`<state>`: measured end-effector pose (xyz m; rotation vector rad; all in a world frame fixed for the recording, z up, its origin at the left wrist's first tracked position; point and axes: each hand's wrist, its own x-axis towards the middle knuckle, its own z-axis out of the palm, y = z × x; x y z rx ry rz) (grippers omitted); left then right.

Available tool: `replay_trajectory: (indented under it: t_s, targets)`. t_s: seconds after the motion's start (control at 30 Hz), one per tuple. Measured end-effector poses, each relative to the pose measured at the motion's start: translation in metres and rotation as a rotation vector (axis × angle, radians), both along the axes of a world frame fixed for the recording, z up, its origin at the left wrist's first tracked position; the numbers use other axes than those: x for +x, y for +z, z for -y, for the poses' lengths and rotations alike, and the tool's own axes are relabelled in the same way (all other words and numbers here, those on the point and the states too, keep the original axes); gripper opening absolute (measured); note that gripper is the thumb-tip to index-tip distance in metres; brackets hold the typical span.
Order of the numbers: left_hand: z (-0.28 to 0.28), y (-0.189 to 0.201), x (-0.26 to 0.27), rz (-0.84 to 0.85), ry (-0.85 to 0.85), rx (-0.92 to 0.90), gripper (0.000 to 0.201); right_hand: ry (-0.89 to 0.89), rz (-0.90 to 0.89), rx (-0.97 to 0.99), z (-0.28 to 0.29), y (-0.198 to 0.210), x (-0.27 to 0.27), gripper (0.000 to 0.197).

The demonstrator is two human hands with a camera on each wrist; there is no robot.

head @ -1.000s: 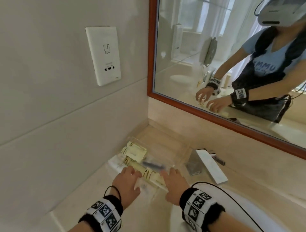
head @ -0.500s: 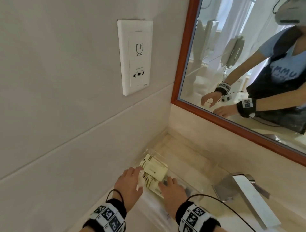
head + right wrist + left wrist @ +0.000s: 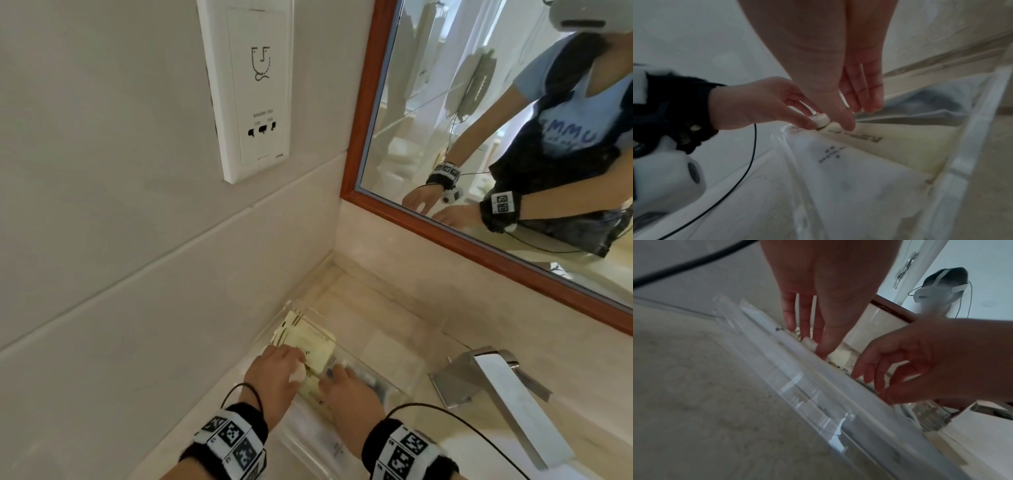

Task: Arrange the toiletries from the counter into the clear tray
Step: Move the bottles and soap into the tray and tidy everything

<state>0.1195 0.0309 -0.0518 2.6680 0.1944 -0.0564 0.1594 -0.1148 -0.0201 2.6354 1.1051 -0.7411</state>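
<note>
Left hand (image 3: 760, 105): your thumb and a finger pinch the white cap of the cream tube (image 3: 890, 142), which lies inside the clear tray (image 3: 404, 387).
Right hand (image 3: 346, 394): fingers nearly straight, thumb tip pressing the tube's neck, gripping nothing.
Slip risk: the cap could twist loose if you pull by it (hold the body instead).
Tray risk: pushing sideways could slide the light tray along the desk (image 3: 376, 308) toward the tap (image 3: 496, 387).
Packets (image 3: 305, 337): crowding them could ride one over the wall.

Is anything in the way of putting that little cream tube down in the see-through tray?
Nothing visible blocks it. The left hand pinches the cap of the cream tube, and the right hand touches its neck. The tube already lies inside the clear tray, on top of a white packet already lying there.
</note>
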Motion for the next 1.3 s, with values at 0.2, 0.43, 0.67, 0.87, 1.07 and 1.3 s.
replay_trajectory:
  t_s: [0.2,0.43,0.67,0.87,1.07,1.3]
  targets:
    - [0.002,0.0,0.001,0.03,0.0,-0.03,0.027,-0.001,-0.008,0.004,0.001,-0.007,0.002,0.042]
    - [0.004,-0.002,-0.001,0.039,0.002,-0.07,0.021,-0.007,0.005,0.024,0.004,-0.003,0.0,0.042]
    - [0.004,0.002,-0.004,0.019,-0.008,0.015,0.023,-0.021,0.006,-0.004,0.009,0.001,-0.002,0.042]
    - [0.012,0.023,-0.002,0.037,-0.038,0.077,0.025,-0.09,0.02,0.053,0.028,0.013,-0.005,0.058]
    - [0.053,0.055,0.008,0.126,-0.114,0.032,0.022,-0.132,0.173,0.178,0.066,0.048,-0.009,0.032]
    - [0.15,0.089,0.013,0.345,-0.336,-0.07,0.039,-0.333,0.335,0.363,0.155,0.073,-0.039,0.022]
